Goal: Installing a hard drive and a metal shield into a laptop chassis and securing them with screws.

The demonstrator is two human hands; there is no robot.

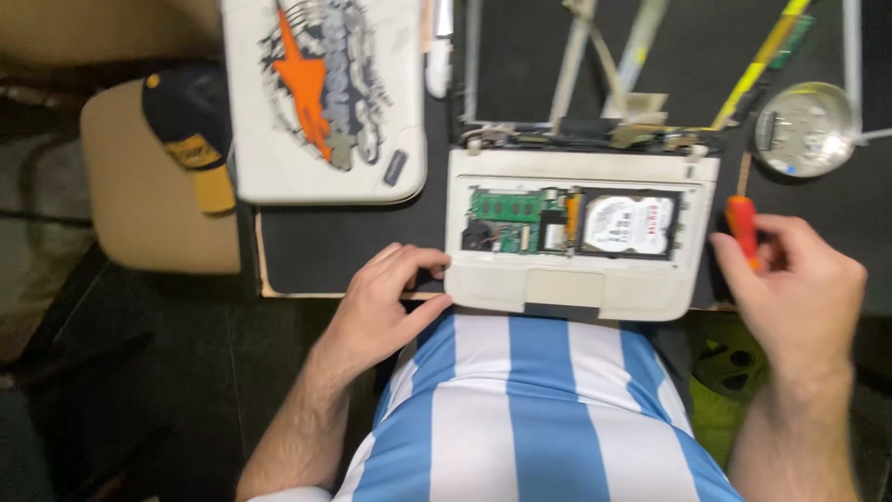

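while left hand rests open against opened laptop base, right hand fingers grip orange screwdriver, round metal dish nearby

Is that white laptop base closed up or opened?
Opened: the white laptop base has no cover, exposing a green circuit board and silver hard drive.

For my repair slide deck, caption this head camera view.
Left hand steadies an opened white laptop base exposing its green circuit board; right hand holds an orange-handled screwdriver.
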